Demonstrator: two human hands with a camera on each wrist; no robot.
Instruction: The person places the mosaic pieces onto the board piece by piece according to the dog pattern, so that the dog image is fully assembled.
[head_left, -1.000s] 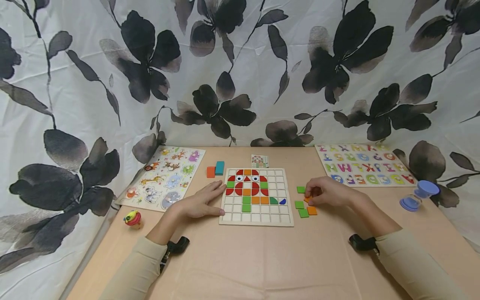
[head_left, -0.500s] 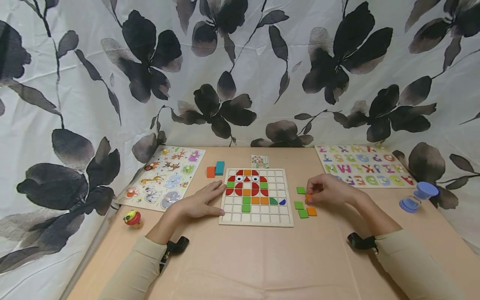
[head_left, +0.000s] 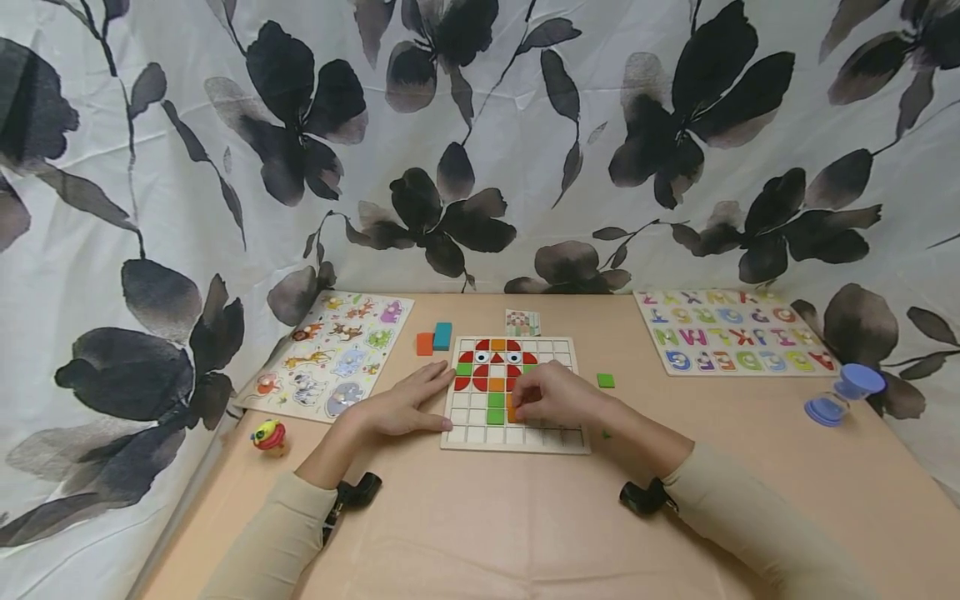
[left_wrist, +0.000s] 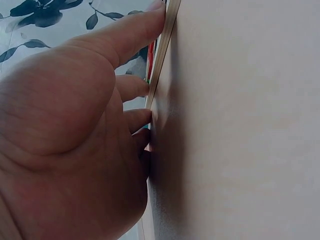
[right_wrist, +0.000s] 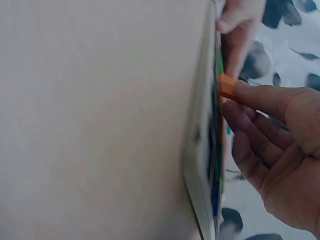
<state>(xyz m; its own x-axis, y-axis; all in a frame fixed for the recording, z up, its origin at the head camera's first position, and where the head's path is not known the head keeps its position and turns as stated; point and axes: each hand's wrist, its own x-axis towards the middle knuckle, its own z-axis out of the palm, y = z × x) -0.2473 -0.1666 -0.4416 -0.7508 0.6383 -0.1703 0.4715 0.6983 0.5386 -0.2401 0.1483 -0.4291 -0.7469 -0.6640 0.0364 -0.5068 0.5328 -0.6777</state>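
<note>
A white grid board [head_left: 480,440] lies in the middle of the table, with red, green, orange and eye-patterned tiles forming a bird-like face and body. My left hand [head_left: 401,404] rests at the board's left side, fingers extended and touching its edge, thumb near the lower left corner. Over the board, my right hand [head_left: 558,396] pinches an orange square tile [right_wrist: 228,86] between thumb and index finger, tilted close above the grid beside the green tiles [head_left: 496,408]. The right hand hides the board's right-middle squares in the head view.
One green tile [head_left: 605,381] lies right of the board; the right arm covers other loose tiles. Behind are a small picture card [head_left: 522,322], orange [head_left: 424,344] and blue [head_left: 442,336] blocks. An animal board [head_left: 318,358], letter board [head_left: 738,333], toy figure [head_left: 268,436] and blue hourglass-shaped object [head_left: 843,394] stand around.
My right hand has lifted an orange tile from the loose tiles on the right and carried it left over the board. The left hand has stayed at the board's edge.
</note>
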